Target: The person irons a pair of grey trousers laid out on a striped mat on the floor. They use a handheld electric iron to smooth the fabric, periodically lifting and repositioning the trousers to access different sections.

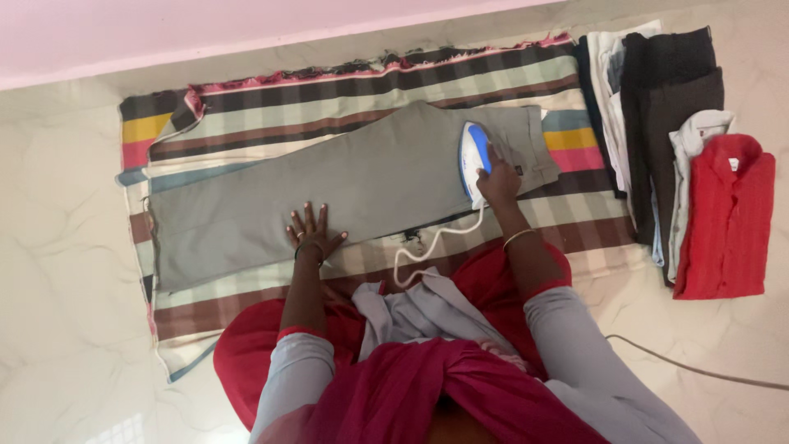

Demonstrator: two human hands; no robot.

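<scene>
Person kneels on the pale tiled floor (66,271), head camera looking down. A striped blanket (345,78) is spread flat on the floor as padding, and 1 pair of grey trousers (329,185) lies across it, waistband toward the person's right, legs running left.

Right hand (498,182) is curled tight around the handle of a blue and white iron (472,160), which sits soleplate down on the trousers near the waistband. Grip looks firm, probably so the iron can be pushed along the cloth. A white cord (427,247) loops from the iron's back end toward the person's lap, slack, so it doesn't seem to tug on the iron.

Left hand (312,234) is flat, fingers spread wide, palm pressed on the lower edge of the trousers near mid-leg. It holds nothing; the spread looks meant to pin the cloth so it stays smooth. The 2 hands are well apart.

A light grey garment (419,312) lies bunched in the lap, touching neither hand.

To the right, at the blanket's end, a row of folded clothes: dark trousers (670,99), pale pieces beside them, and 1 red shirt (727,218) at the outer end on the floor. Out of the iron's path. Another thin cable (699,372) runs over the floor at lower right. Pink wall (205,29) along the top.
</scene>
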